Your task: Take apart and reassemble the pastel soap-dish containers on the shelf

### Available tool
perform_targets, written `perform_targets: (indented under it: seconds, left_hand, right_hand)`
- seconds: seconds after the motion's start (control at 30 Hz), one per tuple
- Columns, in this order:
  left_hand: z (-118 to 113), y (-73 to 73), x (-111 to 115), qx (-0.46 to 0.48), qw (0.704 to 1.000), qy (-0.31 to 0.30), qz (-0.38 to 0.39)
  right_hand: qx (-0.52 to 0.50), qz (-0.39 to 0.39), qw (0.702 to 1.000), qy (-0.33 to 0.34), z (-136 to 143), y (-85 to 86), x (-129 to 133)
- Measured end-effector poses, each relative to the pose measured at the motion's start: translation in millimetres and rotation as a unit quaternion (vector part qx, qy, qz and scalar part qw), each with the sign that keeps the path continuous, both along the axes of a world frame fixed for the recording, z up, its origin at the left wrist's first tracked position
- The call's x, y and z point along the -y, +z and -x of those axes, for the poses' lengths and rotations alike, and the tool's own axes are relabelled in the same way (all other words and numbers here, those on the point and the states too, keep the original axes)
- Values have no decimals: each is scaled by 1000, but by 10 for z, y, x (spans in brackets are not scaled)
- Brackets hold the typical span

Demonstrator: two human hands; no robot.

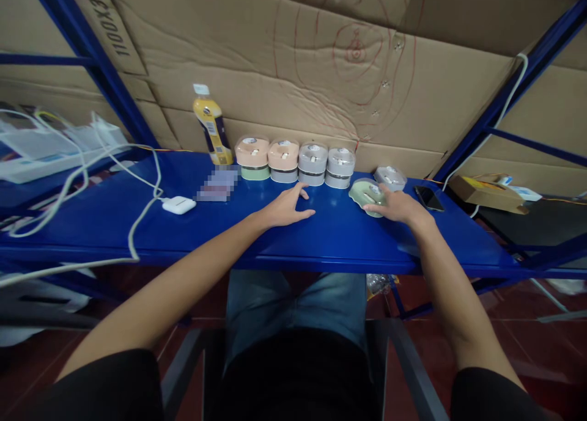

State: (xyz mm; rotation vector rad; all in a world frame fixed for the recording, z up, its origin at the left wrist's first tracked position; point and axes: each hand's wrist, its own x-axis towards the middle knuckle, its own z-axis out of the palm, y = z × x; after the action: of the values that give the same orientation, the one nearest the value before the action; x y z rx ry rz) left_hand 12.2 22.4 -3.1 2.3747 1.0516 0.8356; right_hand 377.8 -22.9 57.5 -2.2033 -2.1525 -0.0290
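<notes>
My right hand [395,206] grips the right side of a light green rounded box [364,195] with a clear lid, its thumb across the near side. The green box looks slightly tilted on the blue table. Part of it is hidden under my fingers. My left hand [288,206] is held low over the table with thumb and fingers apart and nothing in it. Just beyond it stand several two-high stacks of similar boxes: peach ones [252,150] at the left, grey ones [312,157] at the right. Behind my right hand lies a single grey box [391,178].
A yellow drink bottle [211,124] stands left of the stacks, near a blurred-out patch. A white earbud case [178,205] and a white cable [144,219] lie at the left. Right of my right hand is a black phone [428,198]. Cardboard [257,54] backs the blue table [321,244].
</notes>
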Motion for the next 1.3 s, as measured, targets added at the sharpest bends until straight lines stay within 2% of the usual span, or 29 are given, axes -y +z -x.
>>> perform_targets:
  seconds: [0.27, 0.43, 0.6, 0.77, 0.9, 1.1, 1.3]
  left_hand:
    - [13, -38, -37, 4, 1000, -2, -6]
    - [11, -32, -40, 2, 1000, -4, -2]
    - [5, -12, -24, -4, 1000, -5, -3]
    - [-6, -19, -22, -1, 1000, -4, -4]
    - [-18, -21, -25, 7, 1000, -6, -4]
    - [-17, -6, -15, 1, 1000, -2, -2]
    - [-8, 11, 0, 29, 1000, 3, 4]
  right_hand:
    - [34, -40, 998, -43, 144, -39, -388]
    - [31, -115, 991, -65, 324, 35, -438]
    - [-55, -198, 978, -38, 721, 165, -535]
    - [-106, -211, 969, -75, 1237, 190, -867]
    - [-132, -212, 962, -115, 1435, 127, -1046]
    - [-146, -211, 960, -109, 1382, 95, -1034]
    - [-217, -258, 935, -108, 991, 287, -864]
